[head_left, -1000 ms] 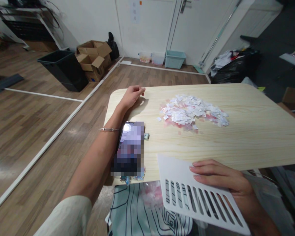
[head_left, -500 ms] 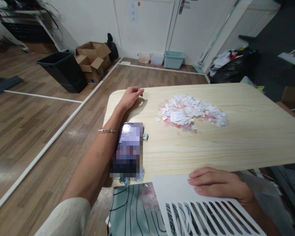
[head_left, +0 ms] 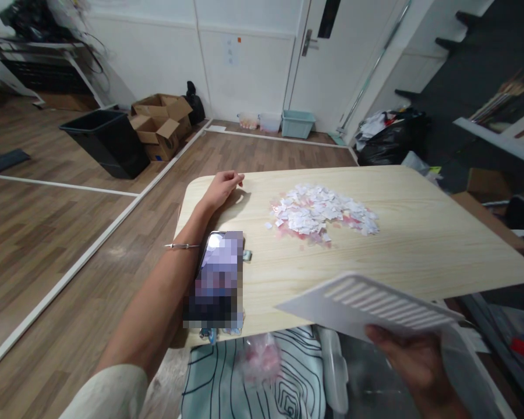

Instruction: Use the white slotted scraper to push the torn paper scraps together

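Note:
My left hand (head_left: 224, 187) rests at the table's far left corner, fingers curled in with nothing showing in them. Beside that forearm lies a phone (head_left: 218, 279), its screen partly blurred out. My right hand (head_left: 413, 361) grips a white slotted plastic panel (head_left: 358, 305) from below, at the table's near edge. The panel is tilted, its slots facing up, and it hides part of the fingers. Beyond it, a pile of small white paper pieces (head_left: 318, 209) with some pinkish bits is spread on the light wood table (head_left: 436, 233).
Below the near edge are a clear bag of pink bits (head_left: 262, 358) on a green patterned cloth (head_left: 218, 384) and a clear plastic container (head_left: 334, 372). A black bin (head_left: 107, 142) and cardboard boxes (head_left: 161, 125) stand left on the floor. Small tubs (head_left: 297, 124) line the wall.
My right hand has lifted and tilted the white slotted panel, and its grip has gone from on top to underneath. The bag and patterned cloth show more. My left hand stays in place.

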`<state>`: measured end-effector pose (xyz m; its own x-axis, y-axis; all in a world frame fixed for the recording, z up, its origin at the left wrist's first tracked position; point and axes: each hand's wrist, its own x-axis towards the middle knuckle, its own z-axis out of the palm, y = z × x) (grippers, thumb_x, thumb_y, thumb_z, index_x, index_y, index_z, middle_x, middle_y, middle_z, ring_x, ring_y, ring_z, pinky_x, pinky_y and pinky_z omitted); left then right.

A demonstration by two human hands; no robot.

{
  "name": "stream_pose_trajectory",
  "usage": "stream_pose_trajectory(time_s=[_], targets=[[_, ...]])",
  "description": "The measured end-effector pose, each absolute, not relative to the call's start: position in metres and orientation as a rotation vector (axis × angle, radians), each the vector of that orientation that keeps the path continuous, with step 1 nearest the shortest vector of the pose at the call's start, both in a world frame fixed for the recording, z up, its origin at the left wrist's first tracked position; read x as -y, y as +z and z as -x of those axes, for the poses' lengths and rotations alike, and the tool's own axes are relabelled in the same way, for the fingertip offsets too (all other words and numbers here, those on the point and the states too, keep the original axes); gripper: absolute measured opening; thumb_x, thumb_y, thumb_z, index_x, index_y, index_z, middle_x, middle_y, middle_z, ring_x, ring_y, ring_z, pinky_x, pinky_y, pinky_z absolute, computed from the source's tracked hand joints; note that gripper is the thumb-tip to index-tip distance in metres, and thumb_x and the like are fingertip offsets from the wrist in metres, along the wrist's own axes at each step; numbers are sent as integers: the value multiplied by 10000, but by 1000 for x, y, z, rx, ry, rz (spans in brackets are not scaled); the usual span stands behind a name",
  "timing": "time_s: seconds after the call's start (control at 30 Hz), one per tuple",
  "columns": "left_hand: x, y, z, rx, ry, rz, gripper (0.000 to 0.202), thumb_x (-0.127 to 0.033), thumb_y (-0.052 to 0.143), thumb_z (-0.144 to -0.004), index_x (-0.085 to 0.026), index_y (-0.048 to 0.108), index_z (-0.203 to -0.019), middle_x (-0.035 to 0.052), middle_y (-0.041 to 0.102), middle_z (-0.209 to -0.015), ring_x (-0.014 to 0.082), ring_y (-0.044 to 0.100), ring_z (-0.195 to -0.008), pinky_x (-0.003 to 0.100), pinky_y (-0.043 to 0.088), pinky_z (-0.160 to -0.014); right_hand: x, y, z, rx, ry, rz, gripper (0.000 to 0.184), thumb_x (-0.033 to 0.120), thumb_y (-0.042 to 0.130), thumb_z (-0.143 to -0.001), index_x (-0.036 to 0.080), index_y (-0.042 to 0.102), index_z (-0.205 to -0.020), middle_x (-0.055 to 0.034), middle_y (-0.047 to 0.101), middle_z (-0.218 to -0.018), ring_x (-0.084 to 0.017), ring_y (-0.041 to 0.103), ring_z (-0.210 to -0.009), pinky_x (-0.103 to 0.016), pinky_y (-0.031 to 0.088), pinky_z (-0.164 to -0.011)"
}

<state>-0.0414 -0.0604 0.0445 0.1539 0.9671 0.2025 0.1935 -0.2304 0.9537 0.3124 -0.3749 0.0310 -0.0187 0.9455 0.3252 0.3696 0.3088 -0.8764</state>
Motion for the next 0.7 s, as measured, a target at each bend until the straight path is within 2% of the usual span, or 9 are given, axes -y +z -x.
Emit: stream_pose_trajectory(time_s=[0.03,0.1,0.23,0.4,0.6,0.7], targets=[[61,47,41,-1135,1161,-1572,370,-515,685,-841,-181,599,-707,-88,362,-514,73,284,-499,259,183,-524,376,31,-313,1529,693,1279,157,284,795,-975,264,868,-1113,-84,913,-1009,-282,886,-881,-355,747,-753],[63,53,42,-1123,1169,-1504,384,-532,721,-797,-183,591,-704,-102,346,-500,60,273,-473,246,170,-507,375,34,-310,1309,682,1375,146,324,841,-937,228,874,-1041,-98,911,-1024,-292,886,-901,-358,744,-810],[73,67,41,-1071,1208,-1327,378,-495,774,-749,-201,543,-688,-132,302,-482,34,235,-429,232,154,-479,367,47,-303,1115,763,1368,244,416,912,-859,219,880,-999,-106,911,-1026,-307,882,-897,-378,742,-816],[86,73,40,-1041,1264,-1282,387,-480,809,-710,-200,543,-719,-131,329,-502,29,265,-438,218,161,-475,363,64,-306,1023,725,1316,282,425,937,-826,200,871,-982,-94,909,-1019,-302,880,-895,-376,738,-821],[113,89,71,-1149,1351,-1228,408,-511,785,-796,-205,521,-741,-109,335,-561,54,308,-508,210,209,-515,362,86,-325,885,659,1302,278,403,992,-761,226,870,-937,-91,915,-991,-318,887,-850,-387,752,-766],[158,104,105,-1375,1435,-1218,394,-515,756,-853,-202,534,-762,-76,397,-627,75,359,-582,221,262,-553,355,101,-377,759,506,1248,282,381,989,-768,236,878,-983,-138,906,-1128,-355,882,-1016,-364,731,-759]])
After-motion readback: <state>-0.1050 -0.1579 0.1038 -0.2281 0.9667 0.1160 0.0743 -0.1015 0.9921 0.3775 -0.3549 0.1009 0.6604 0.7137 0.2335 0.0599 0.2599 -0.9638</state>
